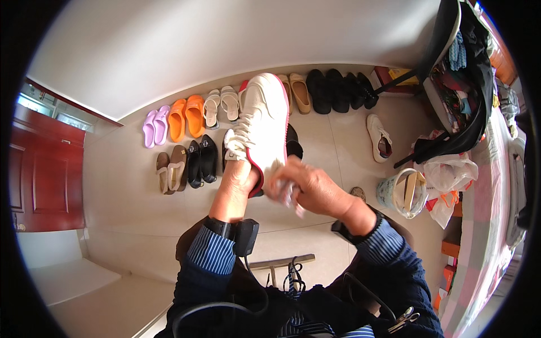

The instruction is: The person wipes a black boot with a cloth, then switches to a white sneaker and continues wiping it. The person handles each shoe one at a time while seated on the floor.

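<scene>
A white lace-up sneaker point(266, 114) with a red-pink sole edge is held up in front of me, toe pointing away. My left hand point(240, 179) reaches into its opening and supports it from inside, so the fingers are hidden. At the heel, my right hand point(310, 183) grips a small crumpled pale cloth or wipe point(288, 194); motion blur hides its exact shape. The knuckles are close against the side of the heel. On the floor to the right lies another white sneaker point(379, 138), apart from both hands.
Along the wall stand purple slippers point(155, 126), orange slippers point(187, 118) and black shoes point(329, 91). Nearer are black pumps point(202, 162) and lined brown slippers point(171, 169). At right are a waste bin point(386, 192), plastic bags point(450, 173), a loaded black chair point(439, 139) and a bed point(477, 253).
</scene>
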The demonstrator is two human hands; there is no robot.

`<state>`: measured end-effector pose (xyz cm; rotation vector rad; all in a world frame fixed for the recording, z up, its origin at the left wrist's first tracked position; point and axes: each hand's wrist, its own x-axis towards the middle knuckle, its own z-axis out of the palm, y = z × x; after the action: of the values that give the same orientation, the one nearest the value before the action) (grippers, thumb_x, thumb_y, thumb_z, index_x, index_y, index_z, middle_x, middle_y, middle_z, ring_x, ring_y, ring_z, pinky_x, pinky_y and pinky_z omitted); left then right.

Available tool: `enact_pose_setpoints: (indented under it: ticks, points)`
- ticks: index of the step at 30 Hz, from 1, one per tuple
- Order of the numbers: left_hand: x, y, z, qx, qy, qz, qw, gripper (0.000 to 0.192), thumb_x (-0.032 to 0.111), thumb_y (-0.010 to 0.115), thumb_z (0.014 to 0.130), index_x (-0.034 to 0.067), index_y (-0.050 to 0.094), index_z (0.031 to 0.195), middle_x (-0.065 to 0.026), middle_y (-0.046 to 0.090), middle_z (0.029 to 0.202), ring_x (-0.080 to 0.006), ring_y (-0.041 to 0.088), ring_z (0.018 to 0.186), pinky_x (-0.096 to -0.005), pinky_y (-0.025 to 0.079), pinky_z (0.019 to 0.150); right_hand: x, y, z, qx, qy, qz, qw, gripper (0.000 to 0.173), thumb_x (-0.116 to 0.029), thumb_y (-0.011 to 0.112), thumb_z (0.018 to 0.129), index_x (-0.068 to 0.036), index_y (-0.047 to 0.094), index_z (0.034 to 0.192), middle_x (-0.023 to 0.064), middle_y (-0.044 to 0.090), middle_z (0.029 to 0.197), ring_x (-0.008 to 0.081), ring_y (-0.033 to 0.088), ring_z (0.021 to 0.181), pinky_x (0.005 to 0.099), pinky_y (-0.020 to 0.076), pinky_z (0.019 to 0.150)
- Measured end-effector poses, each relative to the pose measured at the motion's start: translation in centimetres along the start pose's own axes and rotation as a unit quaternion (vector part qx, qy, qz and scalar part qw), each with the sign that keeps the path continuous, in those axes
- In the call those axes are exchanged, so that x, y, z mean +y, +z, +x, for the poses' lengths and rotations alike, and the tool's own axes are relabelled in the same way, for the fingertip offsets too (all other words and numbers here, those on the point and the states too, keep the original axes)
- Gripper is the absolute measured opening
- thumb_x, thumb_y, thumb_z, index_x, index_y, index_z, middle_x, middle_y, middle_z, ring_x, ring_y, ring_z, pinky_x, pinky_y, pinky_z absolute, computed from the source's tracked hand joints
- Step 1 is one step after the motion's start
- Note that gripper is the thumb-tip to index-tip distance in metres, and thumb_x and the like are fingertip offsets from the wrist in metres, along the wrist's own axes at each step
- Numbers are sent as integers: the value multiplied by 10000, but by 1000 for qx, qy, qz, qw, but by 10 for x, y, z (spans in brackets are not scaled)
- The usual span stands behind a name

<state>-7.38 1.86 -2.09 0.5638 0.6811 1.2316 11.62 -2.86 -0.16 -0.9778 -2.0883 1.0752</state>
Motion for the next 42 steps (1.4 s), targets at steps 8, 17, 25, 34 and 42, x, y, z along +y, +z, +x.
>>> enact_pose_setpoints:
  ticks: [8,17,25,34,42]
  points:
    - [-6,-10,6,10,-34,-41,999,599,451,555,1084,49,478,1522,-102,581,1487,-248,577,1330,-450,475,1144,12,-49,14,188,125,44,973,329,71,634,859,-63,647,1158,139,663,1054,337,690,935,382,577,780]
    - [-36,9,-8,-54,-77,-113,989,415,314,605,1081,103,542,1433,-47,644,1351,-194,646,1198,-379,552,1040,10,-21,45,312,-51,-241,918,528,76,717,684,-149,699,1161,105,578,1081,341,601,979,426,565,852]
    - [3,-13,10,64,-11,-59,996,518,371,510,1114,28,482,1501,-111,576,1476,-231,571,1321,-400,460,1165,-4,11,5,43,14,-23,999,461,88,670,699,-106,646,1117,156,624,1049,402,648,993,439,561,835]
    - [13,-17,9,31,29,-134,990,490,310,510,1114,9,496,1500,-113,579,1500,-250,560,1352,-414,432,1188,18,-30,-1,51,270,90,957,249,-19,672,924,-30,641,1171,117,717,976,149,685,903,323,580,798]
    - [4,-27,14,44,-3,-188,981,486,308,505,1115,11,502,1500,-116,570,1510,-264,560,1351,-437,427,1191,20,-11,7,19,335,301,893,448,-283,720,1020,-56,637,1397,27,712,1122,123,639,1027,288,520,939]
